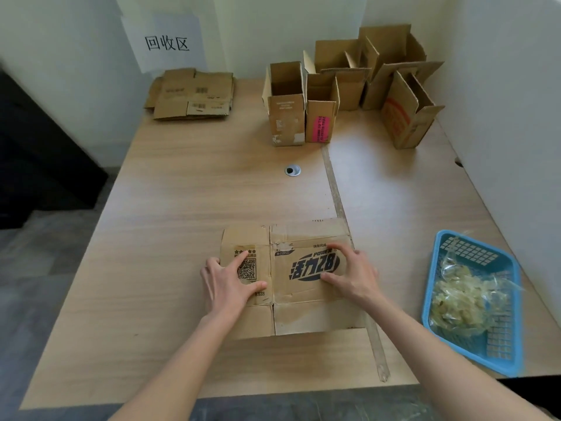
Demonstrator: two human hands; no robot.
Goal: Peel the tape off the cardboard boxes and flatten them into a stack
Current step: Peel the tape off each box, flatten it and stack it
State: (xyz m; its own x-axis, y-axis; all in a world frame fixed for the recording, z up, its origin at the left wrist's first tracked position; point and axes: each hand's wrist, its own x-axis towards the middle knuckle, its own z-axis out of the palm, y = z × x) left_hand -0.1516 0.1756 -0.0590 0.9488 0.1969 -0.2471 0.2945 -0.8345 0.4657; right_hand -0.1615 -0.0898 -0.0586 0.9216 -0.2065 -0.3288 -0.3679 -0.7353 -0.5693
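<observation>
A flattened cardboard box (291, 278) lies flat on the wooden table (188, 189), close to the near edge. It has a QR code on its left part and big dark letters with "28" on its right part.

The left hand (226, 282) lies on the left part of this box. Its fingers are spread out and press down on the QR code. It is not gripping anything. The right hand (353, 276) presses on the right part, next to the big letters. Its fingers are bent a little, with the tips on the cardboard, and it grabs nothing.

Just right of the flattened box is a blue plastic basket (473, 299) with a heap of peeled clear tape (458, 299) inside.

Far behind the flattened box, by the wall, stand open boxes (346, 89) in a bunch. One has a pink label (321, 129).

Behind the flattened box and to the left, near the far table edge, is a stack of flat cardboard (191, 94). On the wall above that stack hangs a paper sign (167, 42) with black writing.

Between the flattened box and the open boxes there is a small round hole with a metal ring (292, 170) in the table.
</observation>
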